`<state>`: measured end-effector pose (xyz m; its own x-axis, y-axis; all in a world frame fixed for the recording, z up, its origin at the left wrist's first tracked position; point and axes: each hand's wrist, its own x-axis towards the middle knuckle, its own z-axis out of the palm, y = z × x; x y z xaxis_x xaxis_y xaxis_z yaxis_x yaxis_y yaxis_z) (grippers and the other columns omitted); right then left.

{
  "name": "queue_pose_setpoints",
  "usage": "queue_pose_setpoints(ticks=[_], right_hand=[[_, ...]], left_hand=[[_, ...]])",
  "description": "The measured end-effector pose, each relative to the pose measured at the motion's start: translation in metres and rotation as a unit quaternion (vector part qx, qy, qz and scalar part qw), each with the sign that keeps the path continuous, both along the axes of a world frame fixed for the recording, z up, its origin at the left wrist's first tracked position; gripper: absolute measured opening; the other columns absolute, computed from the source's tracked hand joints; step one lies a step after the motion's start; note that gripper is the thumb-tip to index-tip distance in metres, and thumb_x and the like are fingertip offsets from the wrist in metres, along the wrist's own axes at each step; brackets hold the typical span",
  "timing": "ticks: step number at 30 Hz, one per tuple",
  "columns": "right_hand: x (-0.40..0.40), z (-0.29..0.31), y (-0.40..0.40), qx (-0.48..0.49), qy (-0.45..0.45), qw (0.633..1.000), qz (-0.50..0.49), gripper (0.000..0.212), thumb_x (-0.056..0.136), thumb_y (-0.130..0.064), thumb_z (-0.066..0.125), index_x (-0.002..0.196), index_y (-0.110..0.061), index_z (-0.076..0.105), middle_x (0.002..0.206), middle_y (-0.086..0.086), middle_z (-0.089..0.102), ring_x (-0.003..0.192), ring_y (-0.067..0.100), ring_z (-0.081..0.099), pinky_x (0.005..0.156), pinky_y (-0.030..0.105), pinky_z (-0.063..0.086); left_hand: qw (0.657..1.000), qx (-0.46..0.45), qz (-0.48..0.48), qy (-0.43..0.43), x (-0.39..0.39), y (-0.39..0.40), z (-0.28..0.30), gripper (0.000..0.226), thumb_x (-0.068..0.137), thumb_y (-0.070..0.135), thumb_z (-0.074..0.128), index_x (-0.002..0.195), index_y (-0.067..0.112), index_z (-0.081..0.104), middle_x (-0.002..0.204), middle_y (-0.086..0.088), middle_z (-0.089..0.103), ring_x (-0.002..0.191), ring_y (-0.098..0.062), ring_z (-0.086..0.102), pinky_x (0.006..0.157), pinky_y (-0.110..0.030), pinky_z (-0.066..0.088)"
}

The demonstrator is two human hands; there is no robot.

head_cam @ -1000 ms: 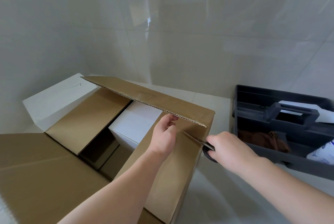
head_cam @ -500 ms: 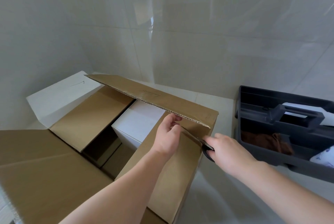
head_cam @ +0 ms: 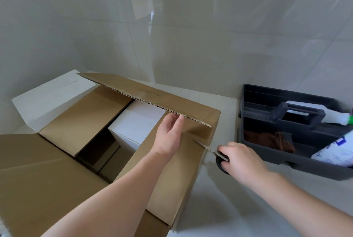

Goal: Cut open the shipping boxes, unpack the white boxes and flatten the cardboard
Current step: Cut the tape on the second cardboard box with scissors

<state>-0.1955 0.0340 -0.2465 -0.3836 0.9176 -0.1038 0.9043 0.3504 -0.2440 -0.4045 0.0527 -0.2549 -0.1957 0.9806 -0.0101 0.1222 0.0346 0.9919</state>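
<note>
Head camera, looking down: a brown shipping box stands open on a pale counter, with a white box still seated inside it, just below and to the left of the person's left hand. That hand, fingers nearly straight, now props the raised far flap from beneath with its fingertips; half a second ago it lay closer to the blade at the box's near-right corner. The right hand grips the dark handle of a pair of scissors, and the blade tip, which was buried at the flap's fold moments before, now shows clear of the cardboard, pointing at the corner just ahead of the knuckles. The cut at this corner looks finished or paused, so the flap may be freed for flattening, though unpacking has not begun. Another white box sits beyond the carton, well left of both hands. A grey tool caddy holding a brown cloth and bottles stands just right of the right hand.
</note>
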Motion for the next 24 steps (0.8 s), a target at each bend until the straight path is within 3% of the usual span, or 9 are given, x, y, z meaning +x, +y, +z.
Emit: queue_pose_setpoints(ticks=[4,10,12,15,19,24], right_hand=[[0.024,-0.019,-0.018,-0.028,0.009,0.997,-0.067,0.007,0.078,-0.022,0.06,0.084,-0.021,0.061,0.081,-0.002,0.056,0.083,0.025,0.057,0.062,0.032,0.039],[0.039,-0.063,-0.027,-0.147,-0.076,0.977,-0.136,0.015,0.082,-0.028,0.064,0.074,-0.022,0.052,0.086,0.006,0.06,0.085,0.027,0.059,0.062,0.028,0.037],[0.037,-0.077,-0.027,-0.173,-0.094,0.97,-0.144,0.011,0.084,-0.027,0.063,0.087,-0.016,0.063,0.095,0.009,0.063,0.093,0.027,0.061,0.068,0.027,0.04],[0.036,-0.093,-0.031,-0.203,-0.107,0.96,-0.163,0.022,0.087,-0.023,0.061,0.102,-0.009,0.065,0.106,0.01,0.065,0.1,0.027,0.062,0.072,0.025,0.042],[0.037,-0.105,-0.037,-0.226,-0.124,0.948,-0.187,0.021,0.089,-0.016,0.056,0.107,-0.007,0.063,0.106,0.009,0.063,0.103,0.025,0.062,0.069,0.023,0.038],[0.035,-0.124,-0.041,-0.247,-0.129,0.941,-0.192,0.023,0.084,-0.014,0.057,0.105,-0.006,0.063,0.112,0.011,0.063,0.103,0.026,0.062,0.069,0.023,0.039]], left_hand=[[1.0,-0.005,0.003,0.017,0.003,-0.001,-0.002,0.023,0.097,0.036,0.049,0.103,0.015,0.058,0.105,-0.006,0.063,0.096,-0.021,0.058,0.084,-0.024,0.045],[1.0,-0.002,0.012,0.024,0.008,-0.003,-0.006,0.013,0.097,0.034,0.048,0.099,0.025,0.057,0.101,0.004,0.065,0.093,-0.009,0.06,0.09,-0.028,0.046],[0.999,0.0,0.018,0.03,0.008,-0.002,-0.008,0.011,0.097,0.035,0.047,0.098,0.028,0.057,0.099,0.008,0.065,0.091,-0.006,0.06,0.089,-0.026,0.046],[0.999,0.0,0.024,0.047,0.009,-0.001,-0.012,0.015,0.097,0.038,0.044,0.095,0.03,0.056,0.096,0.013,0.065,0.089,-0.003,0.059,0.084,-0.023,0.043],[0.998,-0.015,0.022,0.06,0.012,-0.008,-0.021,0.023,0.094,0.047,0.038,0.09,0.031,0.055,0.094,0.014,0.064,0.09,-0.008,0.06,0.085,-0.027,0.045],[0.996,-0.032,0.023,0.076,0.008,-0.012,-0.028,0.025,0.092,0.05,0.04,0.088,0.031,0.054,0.091,0.019,0.064,0.085,0.004,0.058,0.079,-0.022,0.042]])
